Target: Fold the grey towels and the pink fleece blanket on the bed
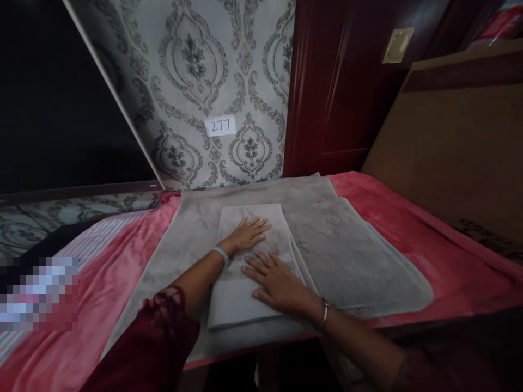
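Folded towel is pressed flat at the bed's near edge.
Left hand at 12 o'clock and right hand at 4 are laid released, palms down; creases are best smoothed outward evenly.

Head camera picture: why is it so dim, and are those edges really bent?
Head view: light is low, the bottom right corner nearly black; the folded towel under both hands stays readable; the white frame edge slants from wide-lens distortion; a pixelated patch covers the lower left.

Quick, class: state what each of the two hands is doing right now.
Left hand: open, flat on the folded grey towel, holding nothing.
Right hand: open, palm down on the same towel, holding nothing.
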`<action>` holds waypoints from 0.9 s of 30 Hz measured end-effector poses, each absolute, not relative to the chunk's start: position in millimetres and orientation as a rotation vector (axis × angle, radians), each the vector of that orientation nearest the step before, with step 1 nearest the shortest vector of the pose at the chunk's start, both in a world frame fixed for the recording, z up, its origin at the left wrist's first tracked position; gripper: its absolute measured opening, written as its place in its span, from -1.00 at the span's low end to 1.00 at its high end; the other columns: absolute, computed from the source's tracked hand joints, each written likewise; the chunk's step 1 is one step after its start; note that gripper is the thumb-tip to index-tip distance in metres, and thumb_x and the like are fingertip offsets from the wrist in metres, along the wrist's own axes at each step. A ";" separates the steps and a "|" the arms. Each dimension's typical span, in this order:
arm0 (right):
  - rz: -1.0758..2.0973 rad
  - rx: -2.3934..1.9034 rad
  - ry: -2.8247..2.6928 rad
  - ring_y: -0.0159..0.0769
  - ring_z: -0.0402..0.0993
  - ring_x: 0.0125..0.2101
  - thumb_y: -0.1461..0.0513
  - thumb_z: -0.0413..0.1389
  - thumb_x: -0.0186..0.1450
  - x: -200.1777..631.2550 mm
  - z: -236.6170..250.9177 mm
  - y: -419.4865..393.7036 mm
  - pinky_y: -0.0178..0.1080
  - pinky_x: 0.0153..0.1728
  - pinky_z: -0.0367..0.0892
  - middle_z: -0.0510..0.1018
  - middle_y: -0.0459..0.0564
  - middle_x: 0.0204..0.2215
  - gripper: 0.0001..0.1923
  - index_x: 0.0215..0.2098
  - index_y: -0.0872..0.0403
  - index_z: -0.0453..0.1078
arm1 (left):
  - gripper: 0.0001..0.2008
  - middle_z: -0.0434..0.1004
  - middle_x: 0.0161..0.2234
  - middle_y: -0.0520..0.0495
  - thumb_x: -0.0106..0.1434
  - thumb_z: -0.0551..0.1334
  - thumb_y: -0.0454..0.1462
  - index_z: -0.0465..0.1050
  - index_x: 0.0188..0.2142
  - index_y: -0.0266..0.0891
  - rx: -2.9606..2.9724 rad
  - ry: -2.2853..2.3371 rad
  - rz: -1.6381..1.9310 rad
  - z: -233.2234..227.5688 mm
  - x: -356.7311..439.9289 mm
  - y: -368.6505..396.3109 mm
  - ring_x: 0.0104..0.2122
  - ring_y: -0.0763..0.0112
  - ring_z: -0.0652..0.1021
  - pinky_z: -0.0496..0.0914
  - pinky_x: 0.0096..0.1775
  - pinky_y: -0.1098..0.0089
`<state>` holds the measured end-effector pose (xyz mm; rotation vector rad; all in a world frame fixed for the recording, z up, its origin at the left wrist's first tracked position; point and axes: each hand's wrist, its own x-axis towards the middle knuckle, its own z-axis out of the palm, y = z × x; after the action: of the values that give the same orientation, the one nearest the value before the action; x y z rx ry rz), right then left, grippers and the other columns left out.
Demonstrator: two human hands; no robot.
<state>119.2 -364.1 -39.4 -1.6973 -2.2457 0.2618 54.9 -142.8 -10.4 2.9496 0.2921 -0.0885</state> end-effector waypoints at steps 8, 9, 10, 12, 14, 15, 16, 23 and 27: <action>0.447 -1.648 -2.167 -0.15 -0.37 0.45 -0.05 -0.05 0.47 121.5 -31.1 -366.8 0.12 0.40 -0.46 -0.09 -0.13 0.46 -0.33 0.47 -0.17 -0.09 | -0.41 -0.08 0.46 -0.02 0.44 -0.09 0.07 0.01 0.41 0.10 2.968 0.366 -0.038 -23.5 94.0 -64.5 0.42 0.06 -0.01 -0.10 0.34 -0.10; 0.462 -1.644 -2.160 -0.16 -0.38 0.45 -0.05 -0.06 0.47 121.8 -30.2 -367.2 0.11 0.40 -0.47 -0.10 -0.14 0.46 -0.33 0.47 -0.18 -0.10 | -0.40 -0.07 0.46 -0.03 0.44 -0.09 0.08 0.01 0.41 0.10 2.959 0.383 -0.055 -23.7 97.4 -58.2 0.42 0.06 0.00 -0.08 0.34 -0.08; 0.474 -1.639 -2.155 -0.17 -0.39 0.45 -0.05 -0.06 0.47 122.1 -29.5 -367.4 0.10 0.40 -0.48 -0.11 -0.14 0.47 -0.33 0.47 -0.18 -0.11 | -0.40 -0.06 0.45 -0.03 0.44 -0.09 0.08 0.01 0.41 0.09 2.953 0.406 -0.061 -24.0 100.5 -53.1 0.42 0.07 0.01 -0.07 0.34 -0.07; 0.488 -1.636 -2.149 -0.18 -0.39 0.45 -0.06 -0.06 0.48 122.6 -28.7 -367.2 0.09 0.40 -0.49 -0.12 -0.16 0.47 -0.33 0.48 -0.19 -0.13 | -0.42 0.00 0.44 -0.02 0.44 -0.07 0.07 0.07 0.40 0.08 2.951 0.466 -0.035 -24.4 105.8 -47.0 0.42 0.11 0.04 -0.04 0.34 -0.02; 0.484 -1.639 -2.147 -0.18 -0.39 0.45 -0.06 -0.06 0.47 122.9 -28.7 -366.3 0.09 0.40 -0.48 -0.11 -0.16 0.47 -0.33 0.48 -0.19 -0.14 | -0.45 0.06 0.42 -0.04 0.45 -0.05 0.02 0.17 0.36 0.03 2.949 0.540 0.028 -23.8 109.6 -47.0 0.40 0.14 0.08 -0.01 0.34 0.03; 0.476 -1.641 -2.150 -0.17 -0.39 0.45 -0.06 -0.06 0.47 123.0 -28.9 -365.8 0.09 0.40 -0.48 -0.11 -0.16 0.47 -0.32 0.48 -0.19 -0.13 | -0.47 0.08 0.42 -0.07 0.45 -0.05 -0.01 0.21 0.34 -0.01 2.946 0.576 0.071 -22.7 110.8 -49.2 0.40 0.14 0.10 0.00 0.34 0.03; 0.467 -1.643 -2.155 -0.17 -0.39 0.45 -0.06 -0.05 0.47 123.0 -29.1 -365.2 0.09 0.40 -0.48 -0.10 -0.15 0.47 -0.32 0.48 -0.18 -0.12 | -0.48 0.11 0.41 -0.12 0.46 -0.05 -0.05 0.25 0.32 -0.06 2.939 0.613 0.120 -21.0 111.3 -52.6 0.39 0.12 0.12 -0.01 0.34 0.01; 0.418 -1.679 -2.180 -0.12 -0.34 0.44 -0.09 -0.05 0.46 124.0 -32.4 -364.1 0.11 0.39 -0.40 -0.06 -0.10 0.46 -0.33 0.46 -0.17 -0.04 | -0.55 0.40 0.20 -0.38 0.37 0.12 -0.11 0.41 0.17 -0.25 2.635 0.948 0.473 4.4 74.9 -85.6 0.31 -0.10 0.26 -0.19 0.32 -0.22; 0.336 -1.677 -2.198 -0.12 -0.29 0.44 -0.07 -0.07 0.47 124.6 -36.1 -364.6 0.13 0.39 -0.34 -0.01 -0.06 0.45 -0.36 0.45 -0.13 0.00 | -0.48 0.41 0.19 -0.34 0.27 0.23 -0.13 0.35 0.19 -0.25 2.129 1.147 0.661 10.4 13.4 -104.4 0.24 0.00 0.36 0.08 0.31 -0.04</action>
<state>124.6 -364.6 -36.1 -1.6768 -2.1979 0.3355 13.4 -104.4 10.4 2.1289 1.1468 0.6606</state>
